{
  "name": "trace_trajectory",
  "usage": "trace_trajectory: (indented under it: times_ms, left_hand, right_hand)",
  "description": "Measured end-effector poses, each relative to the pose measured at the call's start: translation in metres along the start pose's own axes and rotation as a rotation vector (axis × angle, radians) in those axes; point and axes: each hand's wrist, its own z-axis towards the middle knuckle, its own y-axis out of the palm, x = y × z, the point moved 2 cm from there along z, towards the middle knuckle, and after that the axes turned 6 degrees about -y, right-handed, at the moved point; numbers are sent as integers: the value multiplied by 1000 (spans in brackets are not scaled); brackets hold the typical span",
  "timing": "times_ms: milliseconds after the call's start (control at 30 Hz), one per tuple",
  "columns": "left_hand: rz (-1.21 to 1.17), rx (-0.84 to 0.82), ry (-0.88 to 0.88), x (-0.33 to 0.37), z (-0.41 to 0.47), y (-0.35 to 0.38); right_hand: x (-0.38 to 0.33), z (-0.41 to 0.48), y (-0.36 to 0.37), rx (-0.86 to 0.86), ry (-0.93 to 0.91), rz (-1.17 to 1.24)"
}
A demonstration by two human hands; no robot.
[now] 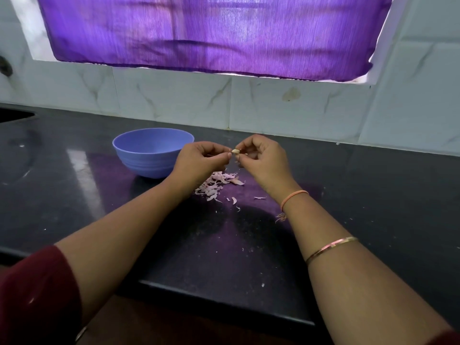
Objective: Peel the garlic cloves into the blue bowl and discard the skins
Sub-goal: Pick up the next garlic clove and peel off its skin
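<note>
A small pale garlic clove (235, 151) is held above the black counter between my two hands. My left hand (199, 160) pinches its left end with curled fingers, and my right hand (261, 158) pinches its right end. The blue bowl (149, 151) stands on the counter just left of my left hand; its inside is hidden from here. A pile of pinkish garlic skins (216, 184) lies on the counter directly below my hands, with a few loose flakes (234, 200) nearer to me.
The black counter (373, 195) runs to a white tiled wall (298, 110) behind. A purple curtain (211, 33) hangs over the window above. A sink edge (15, 115) shows at the far left. The counter's front edge (224, 300) is close to me.
</note>
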Motion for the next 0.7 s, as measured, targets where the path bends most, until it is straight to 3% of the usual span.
trace_trajectory:
  times_ms: [700]
  left_hand:
    - [106, 73, 60, 2, -4, 3]
  right_hand:
    - [0, 0, 1, -52, 2, -9]
